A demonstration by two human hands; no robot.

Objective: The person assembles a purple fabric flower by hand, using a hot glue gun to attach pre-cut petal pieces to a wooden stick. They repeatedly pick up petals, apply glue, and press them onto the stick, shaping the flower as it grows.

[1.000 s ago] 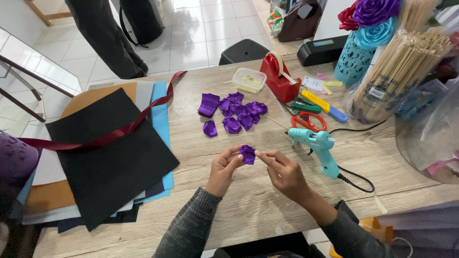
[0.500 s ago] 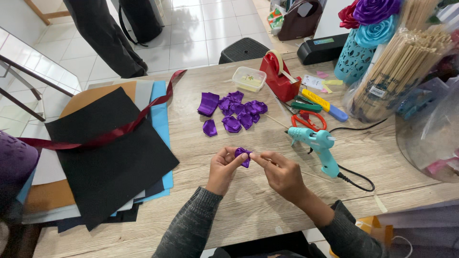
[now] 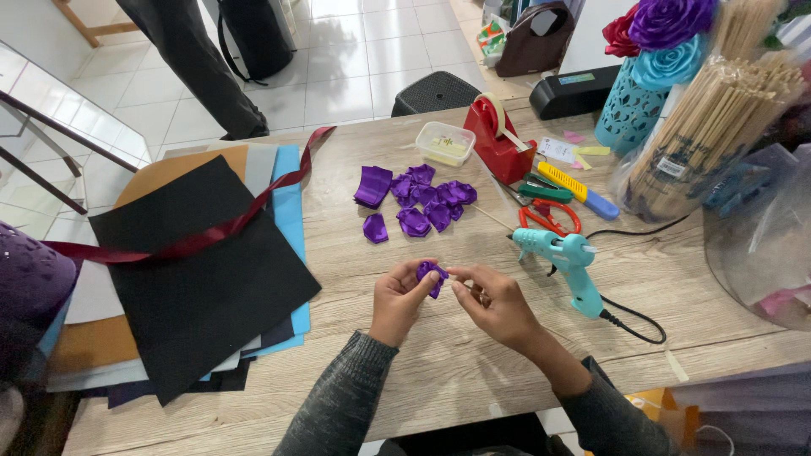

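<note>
Your left hand [image 3: 397,300] and right hand [image 3: 494,302] meet low over the wooden table [image 3: 473,371], fingertips of both pinched on a small purple ribbon bud [image 3: 432,274] held between them just above the tabletop. Just to the right of your right hand lies a teal glue gun [image 3: 568,259], its black cord [image 3: 634,325] trailing toward the table edge. To your left, a black sheet [image 3: 194,279] tops a stack of coloured sheets, with a dark red ribbon [image 3: 203,238] draped across it. Beyond your hands sits a loose cluster of purple ribbon petals [image 3: 416,201], well apart from the bud. Farther right, red-handled scissors [image 3: 549,218] lie beside a red tape dispenser [image 3: 498,135]. At the far right edge stand a bundle of wooden sticks [image 3: 718,127] and a teal vase of fabric roses [image 3: 646,76].
</note>
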